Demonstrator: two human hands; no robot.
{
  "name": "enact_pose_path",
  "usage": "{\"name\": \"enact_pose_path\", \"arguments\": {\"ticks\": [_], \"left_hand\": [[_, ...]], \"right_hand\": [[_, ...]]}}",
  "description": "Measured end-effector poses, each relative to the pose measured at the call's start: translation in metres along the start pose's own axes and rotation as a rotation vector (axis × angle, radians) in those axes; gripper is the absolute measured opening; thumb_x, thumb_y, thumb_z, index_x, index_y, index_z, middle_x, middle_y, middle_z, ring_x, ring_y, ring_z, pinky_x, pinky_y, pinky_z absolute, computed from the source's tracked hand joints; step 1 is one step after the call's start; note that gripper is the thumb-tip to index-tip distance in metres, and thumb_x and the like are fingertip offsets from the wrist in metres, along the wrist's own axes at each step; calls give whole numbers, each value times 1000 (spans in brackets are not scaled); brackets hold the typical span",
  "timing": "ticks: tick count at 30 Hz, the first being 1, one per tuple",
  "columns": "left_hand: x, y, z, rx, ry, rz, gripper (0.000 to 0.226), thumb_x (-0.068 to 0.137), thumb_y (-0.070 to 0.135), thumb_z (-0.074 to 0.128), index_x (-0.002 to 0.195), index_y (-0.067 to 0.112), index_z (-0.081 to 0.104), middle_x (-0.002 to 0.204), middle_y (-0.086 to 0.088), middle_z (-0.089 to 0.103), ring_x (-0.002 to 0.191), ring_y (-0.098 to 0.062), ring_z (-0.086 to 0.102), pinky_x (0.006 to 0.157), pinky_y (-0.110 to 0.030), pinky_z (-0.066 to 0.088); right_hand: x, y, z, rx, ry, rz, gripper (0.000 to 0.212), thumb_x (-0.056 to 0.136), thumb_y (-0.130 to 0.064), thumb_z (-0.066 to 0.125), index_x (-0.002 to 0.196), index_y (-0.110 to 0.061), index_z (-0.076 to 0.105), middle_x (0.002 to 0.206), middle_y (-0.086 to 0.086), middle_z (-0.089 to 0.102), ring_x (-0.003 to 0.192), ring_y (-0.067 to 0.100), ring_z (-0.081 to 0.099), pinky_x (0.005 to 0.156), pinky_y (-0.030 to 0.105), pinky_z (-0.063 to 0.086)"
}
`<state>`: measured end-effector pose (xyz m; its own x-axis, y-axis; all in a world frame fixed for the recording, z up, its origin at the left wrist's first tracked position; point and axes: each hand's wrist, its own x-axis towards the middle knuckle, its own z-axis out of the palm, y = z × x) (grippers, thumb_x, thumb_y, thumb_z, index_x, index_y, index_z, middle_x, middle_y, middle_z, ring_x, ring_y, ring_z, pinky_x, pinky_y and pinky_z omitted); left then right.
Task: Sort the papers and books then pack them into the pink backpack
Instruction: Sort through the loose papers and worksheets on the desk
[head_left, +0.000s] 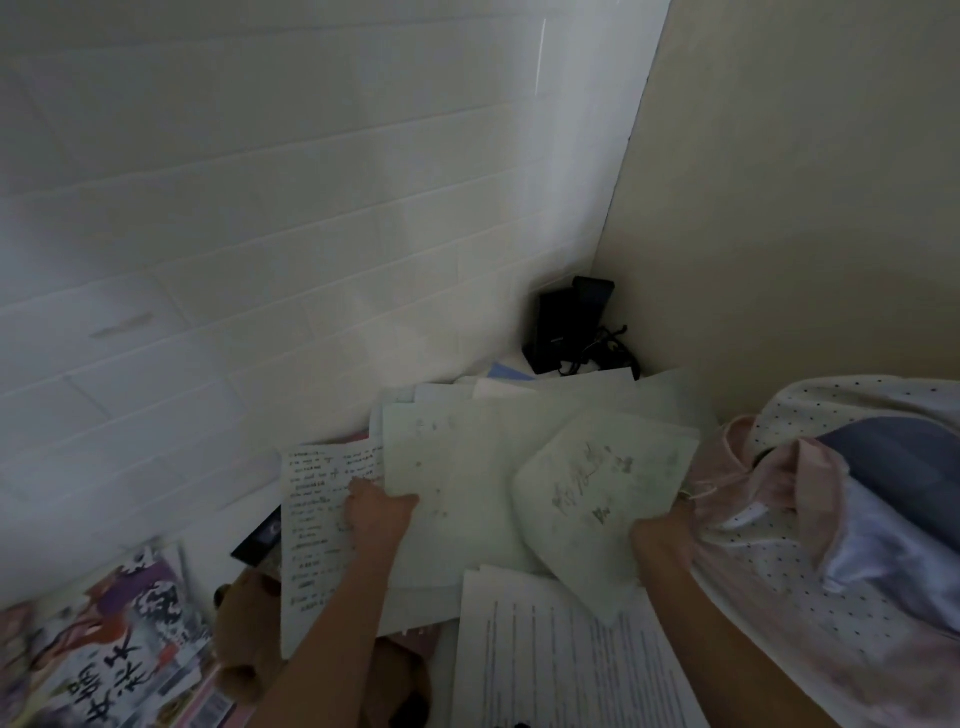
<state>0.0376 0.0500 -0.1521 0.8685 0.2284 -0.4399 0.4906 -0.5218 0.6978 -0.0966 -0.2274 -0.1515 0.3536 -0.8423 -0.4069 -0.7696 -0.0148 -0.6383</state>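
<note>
One view only, worn on the head, looking forward and steeply down into the room corner where the black device (566, 325) stands. That device sits near the picture's middle, far from the lens. Nearer than it, low in the picture, lie the papers (467, 467), close under the camera. Wide-angle lens: wall lines above the device bend. Dim, soft focus.

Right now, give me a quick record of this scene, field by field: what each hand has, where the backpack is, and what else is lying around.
left hand: grips a pale sheet by its left edge
right hand: holds a scribbled sheet
pink backpack: at the right, open, beside the right hand
handwritten page: under the left hand
printed pages: nearest the camera
colourful books: lower left
black device: in the wall corner
</note>
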Motion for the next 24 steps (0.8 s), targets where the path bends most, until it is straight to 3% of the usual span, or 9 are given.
{"name": "enact_pose_path", "arguments": {"ticks": [5, 7, 9, 10, 13, 15, 18, 21, 24], "left_hand": [[9, 9, 1, -294, -241, -78, 33, 79, 9, 72, 104, -10, 62, 103, -19, 66, 89, -32, 64, 74, -39, 55], [4, 21, -4, -151, -130, 80, 13, 82, 10, 65, 93, 2, 65, 86, -12, 61, 78, -22, 58, 64, -28, 46], [-2, 37, -13, -114, -14, 208, 4, 81, 9, 59, 78, 10, 56, 75, -10, 54, 71, -18, 50, 57, -27, 36], [-4, 47, -16, -110, 24, 252, 8, 80, 9, 58, 74, 9, 53, 71, -9, 51, 68, -17, 48, 53, -26, 32], [-16, 79, -25, -137, 87, 323, 13, 80, 12, 57, 71, 5, 52, 65, -6, 48, 62, -17, 44, 50, -27, 30], [-27, 96, -27, -202, 113, 356, 16, 81, 13, 57, 69, 5, 49, 64, -7, 45, 61, -17, 41, 53, -29, 31], [-34, 109, -27, -274, 60, 346, 23, 85, 21, 53, 67, 8, 44, 60, -3, 42, 56, -17, 41, 51, -27, 33], [-35, 111, -29, -575, -160, 35, 46, 90, 46, 44, 69, 7, 55, 60, -9, 64, 54, -23, 59, 55, -27, 46], [-28, 94, -25, -564, -192, -86, 58, 88, 62, 40, 81, 8, 58, 87, -14, 64, 69, -25, 59, 67, -34, 49]], "right_hand": [[-9, -1, 16, -75, 59, -21, 70, 89, -4, 50, 147, 0, 10, 149, 26, 25, 133, 41, 32, 104, 46, 34], [-22, -12, 20, -272, 194, -88, 78, 86, -3, 53, 149, -6, 7, 154, 21, 16, 140, 40, 19, 109, 51, 28], [-33, -24, 23, -406, 179, -399, 85, 84, -9, 58, 151, -14, 6, 157, 12, 15, 143, 32, 15, 114, 47, 21], [-38, -30, 28, -376, 61, -584, 88, 83, -13, 61, 151, -14, 6, 158, 8, 15, 144, 27, 14, 116, 42, 18], [-72, -54, 47, -251, -667, -841, 113, 75, -29, 77, 151, -18, -6, 159, -3, -7, 147, 15, -4, 115, 23, 4], [-99, -58, 70, -418, -869, -929, 123, 69, -42, 79, 149, -23, -11, 154, -10, -20, 141, 8, -18, 114, 24, -2], [-124, -56, 97, -97, -711, -801, 77, 87, -32, 65, 149, -24, 21, 155, -3, 22, 143, 15, 23, 116, 29, 23], [-120, -73, 94, 189, -410, -623, 31, 98, -12, 43, 127, -10, 56, 120, 4, 61, 101, 12, 57, 88, 22, 43], [-111, -85, 79, 563, -646, -403, 23, 97, -19, 51, 120, -20, 55, 111, -1, 63, 95, 7, 60, 82, 29, 50]]}}
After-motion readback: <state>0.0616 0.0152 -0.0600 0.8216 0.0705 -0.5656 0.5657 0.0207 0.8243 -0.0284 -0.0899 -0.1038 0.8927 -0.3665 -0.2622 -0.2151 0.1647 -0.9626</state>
